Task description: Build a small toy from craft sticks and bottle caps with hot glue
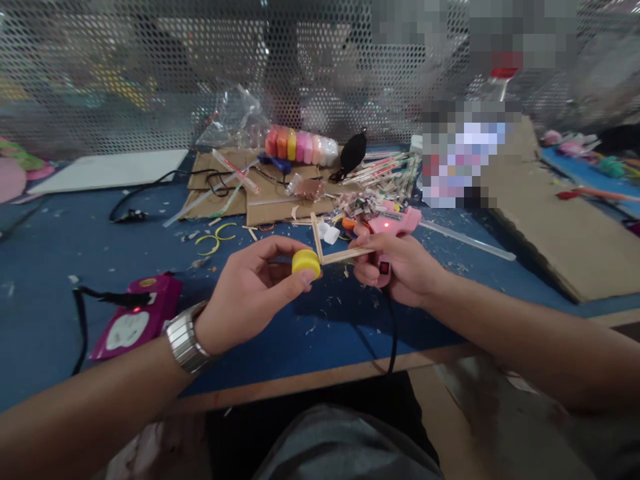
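Note:
Between thumb and fingers, my left hand [250,287] pinches a yellow round piece [305,264], a short cylinder with a groove around it. My right hand [400,263] is closed on thin wooden sticks [345,255], joined in an L shape. The corner of the L is beside the yellow piece; whether they touch is hard to tell. A pink glue gun [400,220] with a small red light is at my right hand, its lower part between the palm and fingers. Its nozzle is hidden behind the fingers and scraps.
A magenta power box [137,317] with a black cable lies at the left. Behind the hands are cardboard pieces [270,210], coloured clay tubs [300,145], a stick pile [385,170] and yellow rings [210,243]. A cardboard sheet [565,220] and clear glue stick [470,240] lie right.

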{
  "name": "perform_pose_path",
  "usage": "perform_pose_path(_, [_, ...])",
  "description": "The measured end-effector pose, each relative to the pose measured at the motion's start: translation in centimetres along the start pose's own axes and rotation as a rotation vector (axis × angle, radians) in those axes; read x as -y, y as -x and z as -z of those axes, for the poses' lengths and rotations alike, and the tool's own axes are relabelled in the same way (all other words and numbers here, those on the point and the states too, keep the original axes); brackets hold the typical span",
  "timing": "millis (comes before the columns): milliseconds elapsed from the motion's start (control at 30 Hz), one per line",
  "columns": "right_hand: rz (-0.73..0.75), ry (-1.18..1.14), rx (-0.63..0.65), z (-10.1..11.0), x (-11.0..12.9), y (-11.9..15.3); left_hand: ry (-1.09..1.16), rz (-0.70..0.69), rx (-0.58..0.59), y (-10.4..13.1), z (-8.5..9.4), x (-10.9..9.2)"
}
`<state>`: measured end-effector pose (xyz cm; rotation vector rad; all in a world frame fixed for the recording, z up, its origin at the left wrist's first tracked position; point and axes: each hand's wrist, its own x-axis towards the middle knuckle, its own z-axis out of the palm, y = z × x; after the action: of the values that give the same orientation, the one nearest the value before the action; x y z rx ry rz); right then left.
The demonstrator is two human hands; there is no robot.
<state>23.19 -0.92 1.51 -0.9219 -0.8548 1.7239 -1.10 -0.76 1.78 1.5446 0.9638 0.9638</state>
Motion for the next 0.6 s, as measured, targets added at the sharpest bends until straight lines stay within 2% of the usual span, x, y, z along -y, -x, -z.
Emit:
perform_pose_path(433, [-0.015, 0.042, -0.076, -0.09, -0.06, 0.25, 0.085, 0.012, -0.005, -0.04, -0.22, 0.27])
perform_pose_path(600, [0.002, 0.059, -0.058, -0.05, -0.15, 0.24, 0.1, 0.006, 0.002, 0.07, -0.28, 0.49])
